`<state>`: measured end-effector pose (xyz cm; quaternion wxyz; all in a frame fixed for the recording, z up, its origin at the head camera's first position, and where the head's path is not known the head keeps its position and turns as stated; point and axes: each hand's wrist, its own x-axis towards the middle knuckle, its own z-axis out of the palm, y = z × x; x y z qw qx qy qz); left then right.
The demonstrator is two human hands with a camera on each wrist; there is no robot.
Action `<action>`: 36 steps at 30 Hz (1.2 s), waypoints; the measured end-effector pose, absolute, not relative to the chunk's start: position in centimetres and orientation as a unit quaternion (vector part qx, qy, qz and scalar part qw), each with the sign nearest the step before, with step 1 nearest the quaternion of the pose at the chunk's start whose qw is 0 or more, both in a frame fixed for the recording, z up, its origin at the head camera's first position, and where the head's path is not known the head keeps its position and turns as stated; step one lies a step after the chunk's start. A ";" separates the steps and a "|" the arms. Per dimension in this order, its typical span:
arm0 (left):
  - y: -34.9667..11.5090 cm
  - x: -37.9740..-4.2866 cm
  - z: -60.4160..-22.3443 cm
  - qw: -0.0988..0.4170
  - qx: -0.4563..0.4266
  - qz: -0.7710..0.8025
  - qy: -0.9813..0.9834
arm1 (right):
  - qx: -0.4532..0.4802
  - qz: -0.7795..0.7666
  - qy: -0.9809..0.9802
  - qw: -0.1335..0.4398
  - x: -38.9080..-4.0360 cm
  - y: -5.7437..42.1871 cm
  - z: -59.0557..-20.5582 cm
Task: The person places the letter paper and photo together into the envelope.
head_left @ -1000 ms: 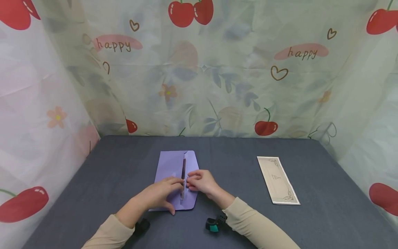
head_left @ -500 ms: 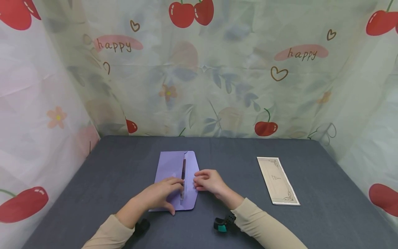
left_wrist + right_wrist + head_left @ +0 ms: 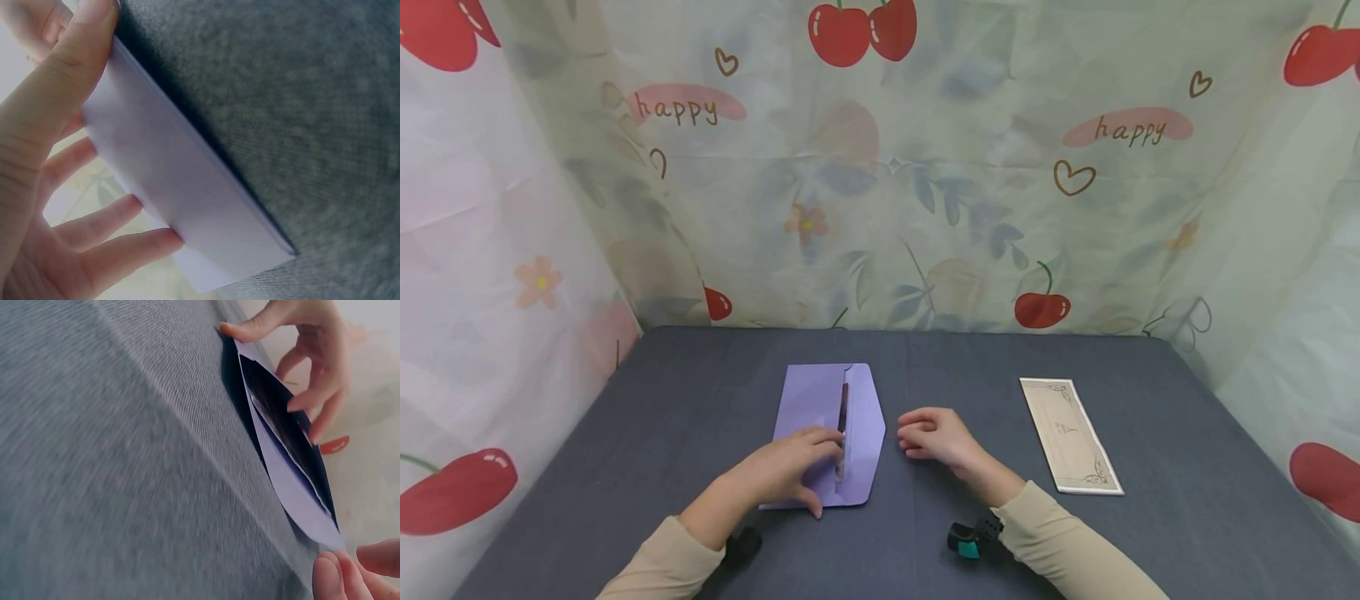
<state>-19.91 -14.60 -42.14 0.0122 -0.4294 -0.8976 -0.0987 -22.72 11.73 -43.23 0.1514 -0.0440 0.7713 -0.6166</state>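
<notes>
A purple envelope (image 3: 808, 396) lies on the table, its flap (image 3: 867, 437) spread out toward the right. Its long mouth gapes a little, and a dark-faced, flat insert (image 3: 278, 419) shows inside in the right wrist view. My left hand (image 3: 786, 467) rests on the envelope, fingertips on its upper face by the mouth and thumb at the near edge. Just right of the flap, my right hand (image 3: 938, 435) hovers with loosely bent fingers and nothing in them. The insert's lower part is hidden within the envelope.
A cream card (image 3: 1070, 433) with dark corner ornaments lies at the right of the grey tabletop (image 3: 700, 392). Patterned curtains (image 3: 887, 208) with cherries enclose the back and sides. A dark wrist device (image 3: 966, 542) is beside the right cuff.
My right hand has drawn back rightward from the mouth, across the flap and off the envelope. The flap now lies fully in sight. My left hand has stayed where it was.
</notes>
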 end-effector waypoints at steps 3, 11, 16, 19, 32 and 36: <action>-14.6 -19.9 -42.1 0.012 -0.429 -0.096 -0.898 | -0.042 -0.612 0.776 0.147 -22.7 12.7 -43.2; -14.6 -19.9 -42.2 0.014 -0.434 -0.099 -0.895 | -0.032 -0.588 0.797 0.135 -22.7 16.0 -42.8; -14.7 -19.9 -42.3 0.017 -0.437 -0.099 -0.894 | -0.012 -0.562 0.818 0.118 -22.8 18.5 -42.5; -14.7 -20.0 -42.3 0.018 -0.438 -0.100 -0.893 | -0.001 -0.544 0.832 0.105 -22.9 20.0 -42.3; -14.7 -19.9 -42.2 0.026 -0.445 -0.106 -0.889 | 0.049 -0.475 0.877 0.057 -23.6 27.5 -41.3; -14.8 -20.0 -42.3 0.025 -0.445 -0.106 -0.889 | 0.070 -0.471 0.878 0.042 -23.8 29.4 -41.3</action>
